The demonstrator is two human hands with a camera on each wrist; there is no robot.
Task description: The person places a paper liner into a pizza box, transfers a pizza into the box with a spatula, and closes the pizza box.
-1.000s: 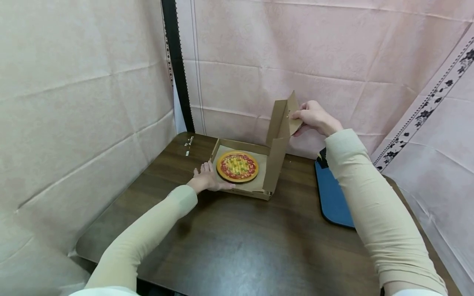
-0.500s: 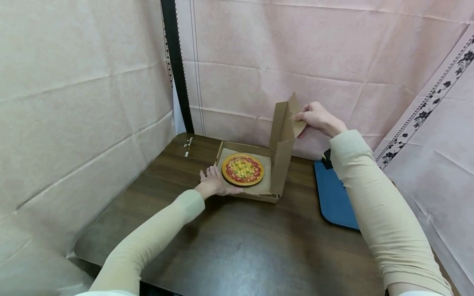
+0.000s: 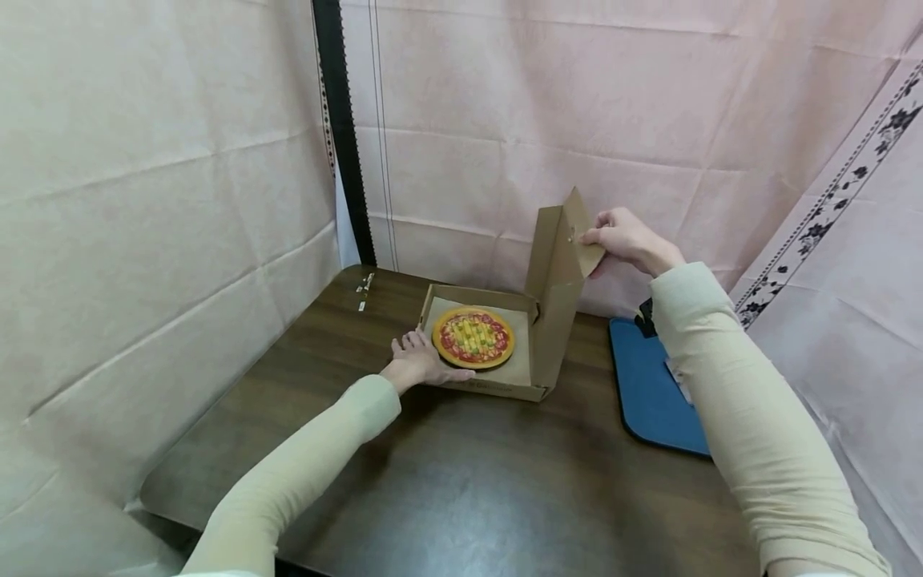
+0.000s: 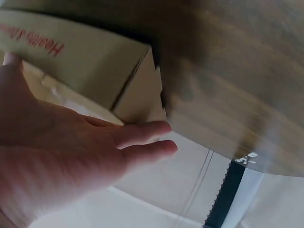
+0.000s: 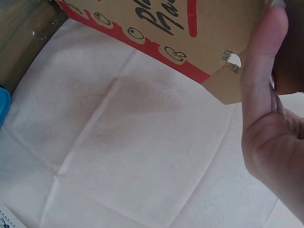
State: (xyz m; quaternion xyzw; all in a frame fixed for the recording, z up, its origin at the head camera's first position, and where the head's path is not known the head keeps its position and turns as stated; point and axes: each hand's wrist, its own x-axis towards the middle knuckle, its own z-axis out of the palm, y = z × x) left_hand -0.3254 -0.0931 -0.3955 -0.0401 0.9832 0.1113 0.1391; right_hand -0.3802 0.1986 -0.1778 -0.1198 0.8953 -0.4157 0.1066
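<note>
A cardboard pizza box [image 3: 497, 390] sits near the table's back edge, lid [image 3: 561, 316] raised on its right side. Inside, on a paper sheet, lies a round pizza [image 3: 467, 336]. My left hand [image 3: 424, 365] rests at the box's front left corner, fingers spread and thumb along the front wall. In the left wrist view, straight fingers [image 4: 147, 133] reach past the box corner, and red lettering marks the box wall [image 4: 95, 57]. My right hand [image 3: 630, 242] pinches the lid's end flap. The right wrist view shows the printed lid [image 5: 209, 42] beside my right hand [image 5: 270, 128].
A blue tray [image 3: 645, 393] stands to the right, partly hidden under my right sleeve, with a black object [image 3: 644, 318] at its back edge. Cloth curtains [image 3: 447, 144] enclose the table [image 3: 461, 481] at the back and sides. Small white marks [image 3: 364, 290] lie at the back left.
The box has shifted slightly to the right, with my left hand moving along at its corner. My right hand has drawn the lid a little further right, keeping its pinch on the flap.
</note>
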